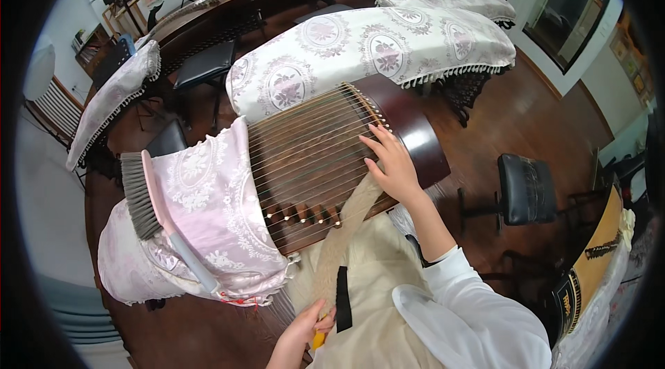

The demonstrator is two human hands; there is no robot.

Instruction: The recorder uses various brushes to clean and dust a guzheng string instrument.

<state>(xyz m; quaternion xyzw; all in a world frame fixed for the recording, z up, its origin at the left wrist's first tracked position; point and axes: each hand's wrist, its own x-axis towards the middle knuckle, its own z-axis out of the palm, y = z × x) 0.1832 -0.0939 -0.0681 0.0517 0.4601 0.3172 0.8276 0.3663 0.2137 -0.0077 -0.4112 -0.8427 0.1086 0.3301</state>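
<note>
A guzheng [311, 150] with a dark wooden body and many strings lies in front of me. Fingers spread, my right hand [389, 163] rests at the strings near the dark end block. Under its palm lies the far end of a long, fluffy beige duster [340, 244], which crosses the near edge of the instrument. My left hand [311, 325], low in the view, is closed around the duster's yellow handle [318, 339]. A pink and white floral cloth [208, 202] covers the guzheng's left part. On it lies a soft-bristled brush [156, 197] with a pink back and grey handle.
Another cloth-covered instrument [363, 52] stands just beyond the guzheng, with more covered ones behind and at the left. Black stools [527, 189] stand at the right and left [205, 65]. At the far right is a partly covered instrument with a light wooden top [597, 254].
</note>
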